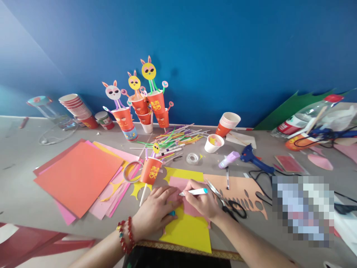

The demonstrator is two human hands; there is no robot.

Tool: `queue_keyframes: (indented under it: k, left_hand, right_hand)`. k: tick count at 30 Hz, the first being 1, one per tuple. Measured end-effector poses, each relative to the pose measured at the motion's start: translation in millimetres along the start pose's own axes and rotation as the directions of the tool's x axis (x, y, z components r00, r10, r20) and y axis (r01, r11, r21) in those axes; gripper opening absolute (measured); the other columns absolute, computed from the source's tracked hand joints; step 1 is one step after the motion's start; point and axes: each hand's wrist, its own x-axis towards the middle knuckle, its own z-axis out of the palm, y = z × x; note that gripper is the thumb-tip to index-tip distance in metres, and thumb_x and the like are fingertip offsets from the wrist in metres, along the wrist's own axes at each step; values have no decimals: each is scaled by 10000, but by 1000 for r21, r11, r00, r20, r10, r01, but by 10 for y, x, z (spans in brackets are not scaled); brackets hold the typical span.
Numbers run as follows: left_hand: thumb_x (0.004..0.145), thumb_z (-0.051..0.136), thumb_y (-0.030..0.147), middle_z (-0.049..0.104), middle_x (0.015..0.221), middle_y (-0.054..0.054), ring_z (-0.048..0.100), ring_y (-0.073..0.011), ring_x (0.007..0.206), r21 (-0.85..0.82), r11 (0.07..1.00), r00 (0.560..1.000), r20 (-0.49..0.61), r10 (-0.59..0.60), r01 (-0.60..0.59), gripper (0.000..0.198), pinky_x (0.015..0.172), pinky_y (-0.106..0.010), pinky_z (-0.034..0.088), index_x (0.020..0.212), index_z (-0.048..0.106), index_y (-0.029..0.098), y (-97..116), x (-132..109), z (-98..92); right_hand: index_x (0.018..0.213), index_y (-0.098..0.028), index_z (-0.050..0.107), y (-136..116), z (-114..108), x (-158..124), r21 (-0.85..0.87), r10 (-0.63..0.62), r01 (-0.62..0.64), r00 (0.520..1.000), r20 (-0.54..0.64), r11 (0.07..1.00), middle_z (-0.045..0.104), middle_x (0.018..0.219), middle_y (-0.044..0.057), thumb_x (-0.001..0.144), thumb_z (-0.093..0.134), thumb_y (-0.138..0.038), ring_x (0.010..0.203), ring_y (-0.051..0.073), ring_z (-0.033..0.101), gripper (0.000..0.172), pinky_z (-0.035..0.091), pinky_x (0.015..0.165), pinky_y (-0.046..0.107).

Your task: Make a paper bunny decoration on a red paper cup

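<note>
My right hand (202, 201) grips a white marker (196, 192) with a light-blue end, its tip at a pink sheet (178, 182). Pressed on the same sheet is my left hand (157, 206), with a blue cap (172, 213) poking out between thumb and fingers. Yellow paper (189, 230) lies under the pink sheet. Just right of my right hand are scissors (225, 204) with black handles, resting on cut orange paper (245, 186). A red paper cup (150, 171) with a small yellow bunny figure stands beyond my left hand.
Coloured sheets (80, 178) are stacked at left. Several bunny-topped cups (122, 119) stand near the blue wall, beside loose coloured sticks (178, 137). A tape roll (193, 158), a white cup of paper pieces (214, 145) and a blue glue gun (255, 160) with its cable lie further right.
</note>
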Motion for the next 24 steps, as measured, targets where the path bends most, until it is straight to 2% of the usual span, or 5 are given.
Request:
queue_keyframes:
  k: [5, 13, 24]
  left_hand:
    - [964, 540, 387, 508, 1417, -114, 485, -339, 1224, 8, 1000, 1000, -10, 10, -10, 445, 970, -512, 460, 1399, 503, 305, 4, 10, -7]
    - [968, 532, 388, 482, 1447, -114, 463, -343, 1254, 8, 1000, 999, 42, 0, 0, 434, 988, -529, 457, 1391, 510, 290, -4, 6, -19]
    - [957, 549, 365, 488, 1444, -99, 470, -331, 1252, 24, 1000, 1000, 4, -3, 3, 446, 989, -507, 463, 1397, 507, 307, -1, 0, 10]
  right_hand:
    - [691, -221, 506, 46, 15, -9, 4, -21, 21, 1000, 13, 1000, 537, 590, -46, 897, 547, -273, 567, 133, 516, 216, 370, 561, 231]
    - [697, -223, 510, 70, 19, -10, 5, -35, 35, 999, 10, 999, 548, 601, -43, 897, 551, -262, 575, 132, 525, 208, 369, 562, 231]
    - [698, -227, 488, 86, 16, -8, -42, -40, 41, 999, 28, 998, 544, 588, -48, 917, 551, -302, 567, 133, 522, 241, 364, 567, 238]
